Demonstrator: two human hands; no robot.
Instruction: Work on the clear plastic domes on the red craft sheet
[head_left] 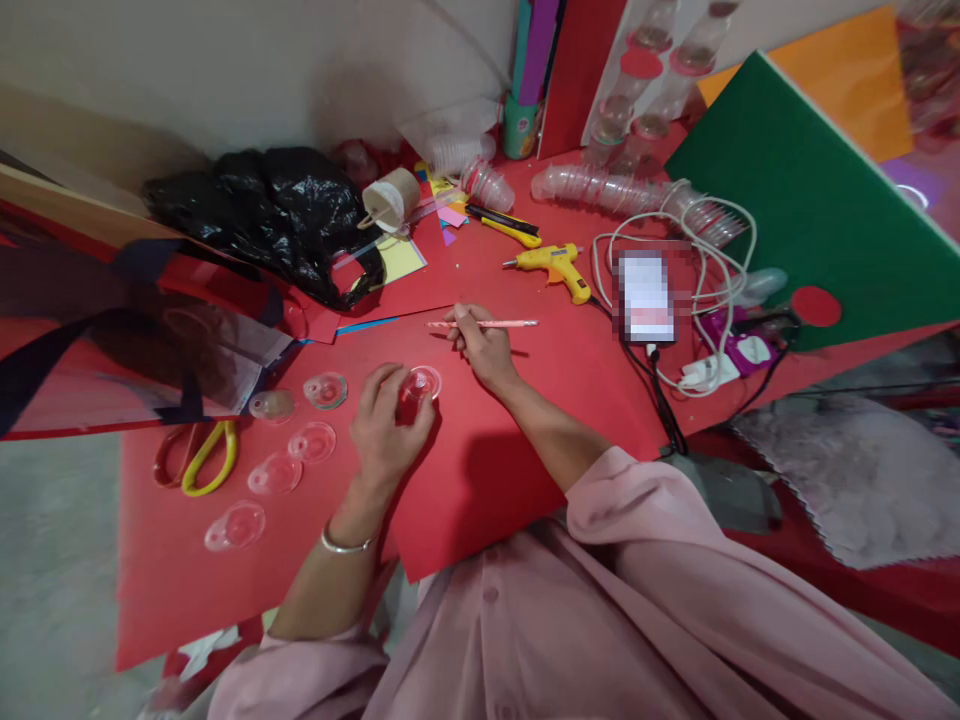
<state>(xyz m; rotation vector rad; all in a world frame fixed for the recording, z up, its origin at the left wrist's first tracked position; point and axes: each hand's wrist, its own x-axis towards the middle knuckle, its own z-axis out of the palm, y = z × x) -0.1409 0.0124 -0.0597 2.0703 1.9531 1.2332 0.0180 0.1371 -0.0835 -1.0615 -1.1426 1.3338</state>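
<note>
My left hand has its fingers and thumb curled around the rim of a small clear plastic lid, which lies on a red sheet. Just up and to the right of the lid, my right hand pinches a pink pencil, held almost level, its tip pointing left. Several clear plastic pieces, among them one and another, lie left of my left hand on the red table.
Scissors with yellow handles lie at the left. Behind my hands are a black plastic bag, a yellow glue gun and a yellow cutter. A phone, looped cables and a green board occupy the right.
</note>
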